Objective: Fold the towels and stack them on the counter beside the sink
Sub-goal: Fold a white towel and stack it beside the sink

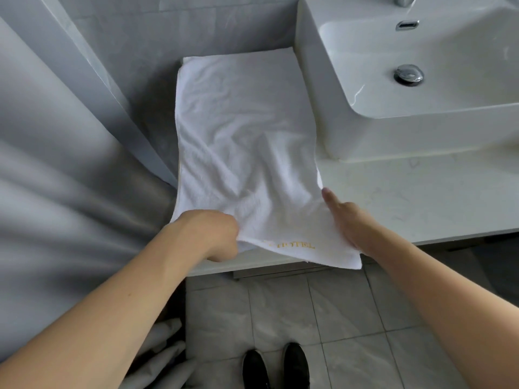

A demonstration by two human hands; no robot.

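While the white terry towel with gold stitched lettering [241, 141] lies spread lengthwise on the pale speckled stone worktop [407, 197], just left of the white rectangular ceramic sink [317, 113], its near end hangs past the worktop's front edge. The left hand [210, 234] has its fingers curled tight round the towel's near left corner. The right hand [348, 220] lies on the near right edge, forefinger straight; its other fingers are hidden. Two black shoes [273, 366] stand on grey floor tiles [351, 318].
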